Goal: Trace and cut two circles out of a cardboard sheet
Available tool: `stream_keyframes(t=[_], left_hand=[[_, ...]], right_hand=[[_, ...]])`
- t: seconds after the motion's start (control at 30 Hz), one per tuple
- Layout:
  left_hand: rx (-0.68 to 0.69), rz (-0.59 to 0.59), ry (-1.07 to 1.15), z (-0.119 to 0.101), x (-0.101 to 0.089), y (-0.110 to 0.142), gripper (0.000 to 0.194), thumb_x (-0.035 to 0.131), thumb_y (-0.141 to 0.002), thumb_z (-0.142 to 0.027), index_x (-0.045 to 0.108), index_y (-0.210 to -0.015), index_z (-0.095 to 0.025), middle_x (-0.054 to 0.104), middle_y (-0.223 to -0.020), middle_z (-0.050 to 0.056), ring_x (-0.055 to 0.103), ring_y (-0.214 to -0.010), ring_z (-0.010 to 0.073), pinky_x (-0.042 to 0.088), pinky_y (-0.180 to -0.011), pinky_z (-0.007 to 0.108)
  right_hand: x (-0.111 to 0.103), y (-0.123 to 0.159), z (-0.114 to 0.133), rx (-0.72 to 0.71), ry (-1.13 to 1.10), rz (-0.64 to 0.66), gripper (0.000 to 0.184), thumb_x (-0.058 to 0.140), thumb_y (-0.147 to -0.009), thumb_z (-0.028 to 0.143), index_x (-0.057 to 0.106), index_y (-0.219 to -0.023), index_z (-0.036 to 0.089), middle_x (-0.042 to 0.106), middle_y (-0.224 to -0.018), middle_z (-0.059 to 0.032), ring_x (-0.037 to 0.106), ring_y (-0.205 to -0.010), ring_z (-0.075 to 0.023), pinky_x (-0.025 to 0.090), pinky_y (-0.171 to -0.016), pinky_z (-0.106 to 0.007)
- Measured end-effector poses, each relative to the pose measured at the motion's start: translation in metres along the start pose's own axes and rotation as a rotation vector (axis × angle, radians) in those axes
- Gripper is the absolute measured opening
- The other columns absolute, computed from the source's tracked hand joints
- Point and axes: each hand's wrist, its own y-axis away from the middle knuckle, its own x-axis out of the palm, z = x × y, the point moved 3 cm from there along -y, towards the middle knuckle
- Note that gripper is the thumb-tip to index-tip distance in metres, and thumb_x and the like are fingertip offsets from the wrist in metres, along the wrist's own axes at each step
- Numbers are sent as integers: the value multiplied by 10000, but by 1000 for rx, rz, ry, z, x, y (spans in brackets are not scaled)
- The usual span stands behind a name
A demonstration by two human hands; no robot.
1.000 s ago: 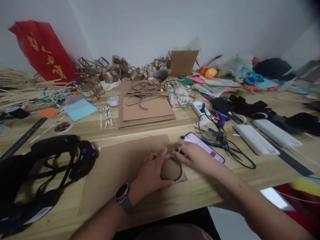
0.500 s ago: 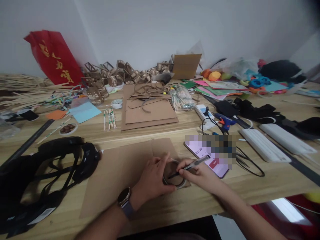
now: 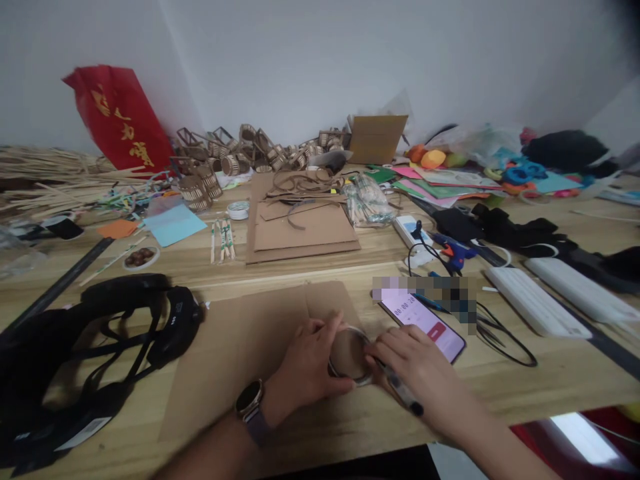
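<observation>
1. Left hand [image 3: 310,363]: thumb and fingers spread in a wide curve around the left side of a ring [image 3: 359,330], holding it; thumb on the near side, index finger toward the far side. Watch [image 3: 249,398] on the wrist.
2. Ring position: lying flat on a brown cardboard sheet [image 3: 225,360], near the sheet's right edge; brown shows through its middle.
3. Right hand [image 3: 413,367]: fingers closed narrowly on a pen [image 3: 404,390], just beside the ring's right side. Pen slanted, dark rear end toward the person. Tip partly hidden by the fingers; contact with the cardboard cannot be told.
4. Phone [image 3: 417,325]: on the desk [image 3: 310,440], just beyond the right hand, screen lit; part of this area is pixelated.
5. Left of the sheet: black strapped device [image 3: 175,320].
6. Beyond the sheet: stacked cardboard [image 3: 305,233] with curved brown strips on top; small bundle of sticks [image 3: 223,240] to its left.
7. Farther right: blue glue gun [image 3: 457,255], and two white power strips [image 3: 537,300] side by side.
</observation>
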Motion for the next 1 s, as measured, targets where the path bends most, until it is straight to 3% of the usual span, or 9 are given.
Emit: stream_keyframes(t=[0.1, 0.17, 0.3, 0.57, 0.8, 1.0], left_hand=[[12, -16, -2, 0, 0, -1, 1145, 894, -684, -331, 270, -1635, -196, 575, -1555, 97, 486, -1331, 370, 358, -1177, 536], [15, -22, -3, 0, 0, -1, 1145, 890, -687, -328, 263, -1636, -194, 577, -1556, 92, 489, -1326, 371, 363, -1173, 535], [13, -15, 0, 0, 0, 0, 1133, 882, -700, -340, 258, -1637, -212, 581, -1554, 79, 493, -1324, 369, 372, -1162, 540], [28, -15, 21, -1, -1, 0, 1124, 878, -687, -311, 271, -1630, -229, 571, -1564, 74, 487, -1331, 363, 363, -1167, 546], [31, -18, -2, 0, 0, 0, 1104, 863, -701, -338, 269, -1626, -241, 581, -1544, 92, 505, -1312, 357, 388, -1144, 548], [73, -46, -31, 1, 1, 1, 1041, 835, -719, -351, 313, -1609, -213, 602, -1517, 115, 527, -1287, 372, 405, -1125, 547]], right_hand=[[-18, -1, 11, 54, -71, 5, 303, 485, -998, 138, 703, -796, 194, 738, -707, -53, 693, -638, -230, 495, -643, -356], [-25, -3, 9, 156, -214, -79, 266, 519, -999, 179, 709, -815, 209, 774, -756, -50, 741, -700, -219, 552, -661, -316], [-15, -8, -4, 326, -398, -189, 227, 563, -996, 232, 756, -876, 232, 826, -835, -48, 791, -772, -228, 619, -682, -292], [29, 0, 1, 293, -474, -265, 138, 654, -977, 239, 791, -977, 246, 857, -960, -71, 804, -864, -267, 628, -781, -380], [34, 0, 8, 226, -431, -187, 180, 588, -1018, 237, 763, -977, 242, 835, -926, -76, 779, -819, -256, 598, -733, -382], [31, 6, 14, 185, -509, -174, 130, 646, -985, 216, 773, -963, 228, 809, -825, -50, 752, -750, -218, 597, -737, -331]])
